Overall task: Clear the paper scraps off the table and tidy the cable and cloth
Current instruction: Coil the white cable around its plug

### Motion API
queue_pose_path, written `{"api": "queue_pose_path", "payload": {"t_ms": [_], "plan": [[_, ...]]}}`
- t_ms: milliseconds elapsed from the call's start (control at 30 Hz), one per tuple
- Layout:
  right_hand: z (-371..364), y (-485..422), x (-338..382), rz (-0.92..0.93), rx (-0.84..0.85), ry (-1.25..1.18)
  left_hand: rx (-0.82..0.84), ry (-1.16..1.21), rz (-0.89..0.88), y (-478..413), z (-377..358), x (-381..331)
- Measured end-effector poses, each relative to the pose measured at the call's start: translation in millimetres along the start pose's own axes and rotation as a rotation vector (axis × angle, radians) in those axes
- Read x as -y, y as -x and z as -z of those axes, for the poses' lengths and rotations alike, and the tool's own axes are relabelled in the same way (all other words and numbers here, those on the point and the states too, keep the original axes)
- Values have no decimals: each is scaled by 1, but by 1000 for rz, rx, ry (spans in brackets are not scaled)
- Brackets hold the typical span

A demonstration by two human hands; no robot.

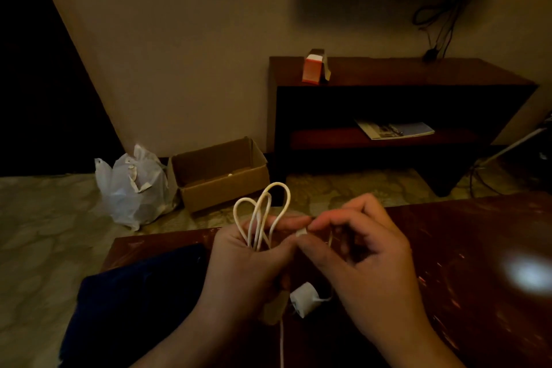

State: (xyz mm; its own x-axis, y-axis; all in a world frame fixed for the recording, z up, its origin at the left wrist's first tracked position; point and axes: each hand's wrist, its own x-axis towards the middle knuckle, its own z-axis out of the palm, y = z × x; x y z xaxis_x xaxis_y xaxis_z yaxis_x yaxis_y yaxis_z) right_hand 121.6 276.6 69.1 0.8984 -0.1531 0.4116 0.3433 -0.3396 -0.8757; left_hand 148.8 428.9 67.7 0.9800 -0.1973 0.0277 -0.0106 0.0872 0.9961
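Step in hand: cable tidying. You are bundling the white cable (263, 206) into loops; this reads as the closing part of the coil.
Cable location: held above the near edge of the table (478, 248). Several loops stand up out of your left hand (254, 260). One strand hangs down below that hand and leaves the bottom of the view.
Adapter: the white adapter (303, 299) hangs between your wrists, just under the bundle.
Left hand: curled around the gathered loops, fingers extended toward the right hand, palm turned inward.
Right hand: your right hand (364, 254) pinches the cable end (301, 232) between thumb and forefinger, close against the left fingertips. The other fingers are loosely bent and hold nothing.
Next move: likely wrap or tuck the free end around the bundle. Keep the left grip firm so the loops do not spring apart, and take up the hanging strand.
Cloth: the dark blue cloth (134, 302) lies on the left part of the table, untouched and not yet tidied.
Floor items: a cardboard box (221, 185) and a plastic bag (134, 185) stand beyond the table.
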Motion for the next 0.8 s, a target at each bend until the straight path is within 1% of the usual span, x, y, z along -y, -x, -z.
{"api": "queue_pose_path", "payload": {"t_ms": [100, 233, 300, 400, 500, 533, 567, 633, 700, 733, 767, 800], "plan": [[-4, 0, -3, -9, -18, 81, -56, -12, -36, 1, -1, 1], [-2, -3, -4, -82, 37, 83, -78, -126, -100, 1, -1, 0], [0, -4, -4, -109, 70, 57, -54, -153, -97, 0, 0, 0], [0, -3, -2, -96, 119, -167, -23, -112, -12, -3, 5, -2], [2, 1, -1, -157, 152, -469, 17, 108, 194, -12, 13, -3], [4, 1, 0, -182, 170, -548, 32, 191, 237, -14, 16, -5], [5, 1, 1, -186, 196, -576, 43, 239, 251, -15, 18, -6], [7, 0, 4, -185, 212, -568, 55, 234, 211, -16, 20, -8], [6, -2, 0, -251, 88, -532, 71, 200, 166, -14, 18, -10], [6, -3, -5, -282, 32, -455, 85, 196, 162, -13, 17, -9], [7, -6, -12, -310, 43, -346, 105, 206, 167, -13, 16, -9], [9, -8, -16, -358, 150, -252, 126, 238, 179, -12, 16, -8]]}}
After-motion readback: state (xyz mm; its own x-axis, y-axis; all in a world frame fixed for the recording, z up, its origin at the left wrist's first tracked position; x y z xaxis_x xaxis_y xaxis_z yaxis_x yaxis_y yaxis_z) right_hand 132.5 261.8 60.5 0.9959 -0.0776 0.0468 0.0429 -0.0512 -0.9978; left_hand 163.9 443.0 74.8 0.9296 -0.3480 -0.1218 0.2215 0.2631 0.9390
